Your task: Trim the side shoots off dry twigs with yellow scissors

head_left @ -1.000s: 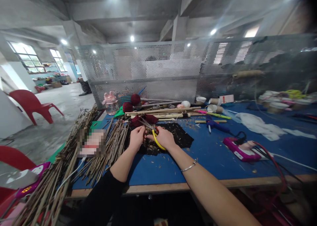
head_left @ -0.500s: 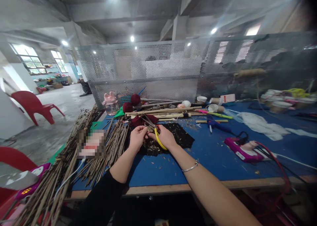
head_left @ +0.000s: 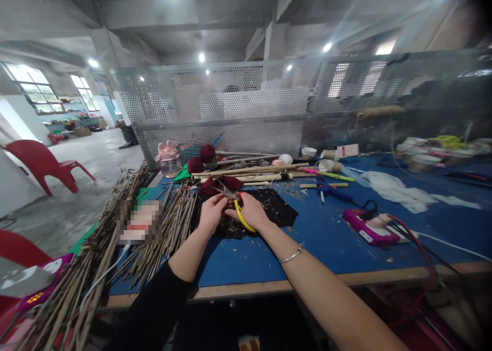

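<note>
My right hand (head_left: 251, 211) is wrapped round yellow-handled scissors (head_left: 243, 220), whose blades point up and to the left, slightly apart. Close beside the blades, my left hand (head_left: 210, 213) has thumb and fingers pinched together. Whatever it pinches is too small or hidden to make out. Both hands are above a black cloth (head_left: 282, 210) strewn with pale plant scraps. Just beyond the blades lies a bunched dark red material (head_left: 209, 186). Thin cut twigs (head_left: 179, 220) are piled left of my left hand.
A long bundle of sticks (head_left: 98, 248) runs along the left table edge, near a blurred-out device with a white cable. Wooden rods (head_left: 253, 172) and dark red balls (head_left: 207, 153) lie at the back. A blue glue gun (head_left: 330, 189) and purple power strip (head_left: 369, 230) are on the right.
The view has shifted slightly, moving the scene left. The scissors sit a little differently, their blades angled lower beside my left fingers. Both hands keep their grips at nearly the same place.
</note>
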`<state>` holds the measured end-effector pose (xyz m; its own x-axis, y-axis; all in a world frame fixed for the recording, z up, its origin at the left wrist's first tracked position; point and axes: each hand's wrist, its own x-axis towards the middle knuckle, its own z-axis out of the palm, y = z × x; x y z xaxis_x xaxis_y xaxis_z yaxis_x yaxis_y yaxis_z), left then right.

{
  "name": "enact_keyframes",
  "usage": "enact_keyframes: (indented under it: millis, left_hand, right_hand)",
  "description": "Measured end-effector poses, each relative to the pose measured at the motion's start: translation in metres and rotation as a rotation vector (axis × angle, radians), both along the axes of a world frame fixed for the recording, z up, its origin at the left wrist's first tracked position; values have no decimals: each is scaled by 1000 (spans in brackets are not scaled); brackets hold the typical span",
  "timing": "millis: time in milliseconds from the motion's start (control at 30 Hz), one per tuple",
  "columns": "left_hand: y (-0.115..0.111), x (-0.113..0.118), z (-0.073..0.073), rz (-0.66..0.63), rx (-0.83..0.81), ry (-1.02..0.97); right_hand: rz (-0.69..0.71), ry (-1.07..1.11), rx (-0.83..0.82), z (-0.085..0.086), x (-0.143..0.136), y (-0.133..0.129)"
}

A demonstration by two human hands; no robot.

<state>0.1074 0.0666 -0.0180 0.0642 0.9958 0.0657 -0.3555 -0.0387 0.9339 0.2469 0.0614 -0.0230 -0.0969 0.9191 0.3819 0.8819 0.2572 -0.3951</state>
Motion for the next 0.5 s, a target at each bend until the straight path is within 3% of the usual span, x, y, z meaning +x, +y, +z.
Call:
enact_keyframes:
  millis: [200,500]
  left_hand:
    - [0,3,0,29,9,-66]
    - [0,1,-4,68,113,137]
  right_hand:
    - [-16,1,-9,2,-4,-1]
    - [-36,-77,-7,6,-4,-5]
